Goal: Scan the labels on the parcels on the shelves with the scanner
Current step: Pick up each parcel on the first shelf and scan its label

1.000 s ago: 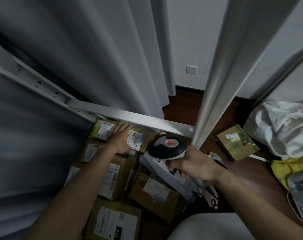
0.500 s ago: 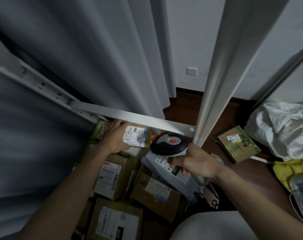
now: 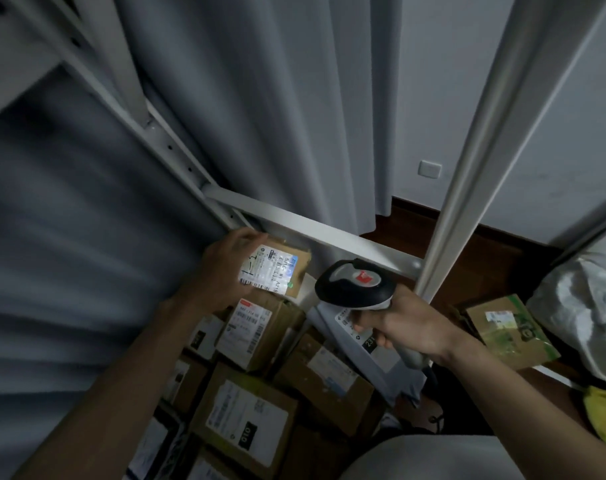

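White metal shelf frame [image 3: 315,233], crossbar running toward 4 o'clock to upright post [image 3: 474,174]. Cardboard parcels [image 3: 246,417] packed tight on low shelf, labels up. Dark wood floor [image 3: 443,244] at 3 o'clock; green-printed box [image 3: 509,327] lying on it, white bag [image 3: 581,306] just beside.

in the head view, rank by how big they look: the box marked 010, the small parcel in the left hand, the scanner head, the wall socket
1. Box marked 010, though it lies nearest the camera.
2 and 3. Small parcel in the left hand and the scanner head: look alike, not ranked.
4. Wall socket.
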